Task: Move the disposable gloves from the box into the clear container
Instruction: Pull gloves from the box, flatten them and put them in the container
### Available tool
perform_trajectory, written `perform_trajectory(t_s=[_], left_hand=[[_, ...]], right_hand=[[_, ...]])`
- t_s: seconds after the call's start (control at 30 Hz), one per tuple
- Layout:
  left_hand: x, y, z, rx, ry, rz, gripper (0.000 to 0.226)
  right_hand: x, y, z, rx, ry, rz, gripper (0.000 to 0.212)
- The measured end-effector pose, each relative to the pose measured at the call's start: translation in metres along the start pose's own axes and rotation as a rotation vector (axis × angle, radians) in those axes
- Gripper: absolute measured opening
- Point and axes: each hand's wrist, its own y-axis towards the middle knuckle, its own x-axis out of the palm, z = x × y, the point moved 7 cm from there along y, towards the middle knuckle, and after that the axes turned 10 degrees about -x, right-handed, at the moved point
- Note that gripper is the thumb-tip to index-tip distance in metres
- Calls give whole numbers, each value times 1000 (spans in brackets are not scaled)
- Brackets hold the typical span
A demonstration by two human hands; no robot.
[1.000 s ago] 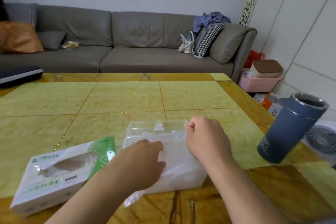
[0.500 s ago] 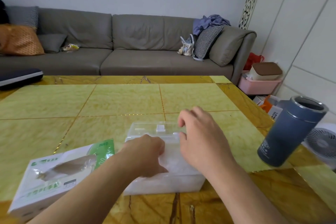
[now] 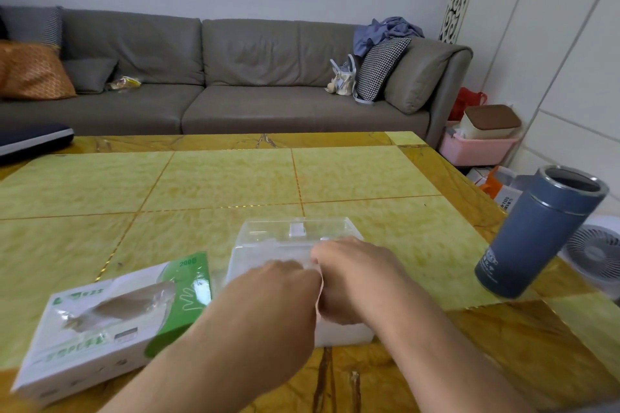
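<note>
The glove box (image 3: pixel 110 318) lies left on the table (image 3: pixel 214 184), then both hands, left hand (image 3: pixel 278 292) and right hand (image 3: pixel 352 275), curl down pressing thin, floppy, slippery gloves (image 3: pixel 339 334) into the clear container (image 3: pixel 295 231), best bunched from above

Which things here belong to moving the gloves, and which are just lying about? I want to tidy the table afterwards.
Belongs to the job:
clear container
glove box
left hand
right hand

Just lying about:
blue flask
dark flat case at the table's far left edge
</note>
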Motion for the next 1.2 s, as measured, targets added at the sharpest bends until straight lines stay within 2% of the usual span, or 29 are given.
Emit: perform_trajectory(t_s=[0.03, 0.13, 0.27, 0.4, 0.43, 0.5, 0.6, 0.7, 0.8, 0.87, 0.97, 1.0, 1.07, 1.2], left_hand=[[9, -2, -1, -18, 34, -45, 16], [26, 2, -11, -36, 123, -169, 28], [32, 23, -30, -141, 114, -195, 30], [30, 25, -30, -200, 136, -359, 34], [27, 23, -29, -214, 128, -345, 33], [12, 20, -22, -207, 124, -189, 27], [6, 21, -9, -209, 58, -35, 23], [20, 33, -15, -257, 49, -74, 16], [34, 44, -29, -297, 21, -151, 11], [37, 48, -35, -325, -26, -177, 25], [44, 52, -41, -361, 12, -298, 78], [46, 53, -41, -366, 72, -342, 89], [50, 57, -42, -351, 205, -411, 91], [54, 61, -42, -293, 372, -479, 79]], right_hand=[[1, -1, 0, 0, -6, 11, 11], [4, -2, 0, 20, 6, -11, 19], [12, 6, 2, 49, 38, -115, 31], [23, 18, 4, 57, 76, -226, 26], [25, 20, 3, 53, 65, -270, 26], [26, 23, 2, 42, 20, -332, 25], [28, 30, -2, -3, 4, -358, 5], [33, 30, -1, 33, -39, -391, 11], [32, 28, 1, 41, 6, -335, 20], [29, 24, 3, 57, 34, -313, 30], [27, 18, 2, 56, 51, -341, 39], [27, 16, 2, 49, 58, -346, 40], [26, 11, 3, 40, 59, -348, 45], [23, 5, 2, 53, 95, -352, 56]])
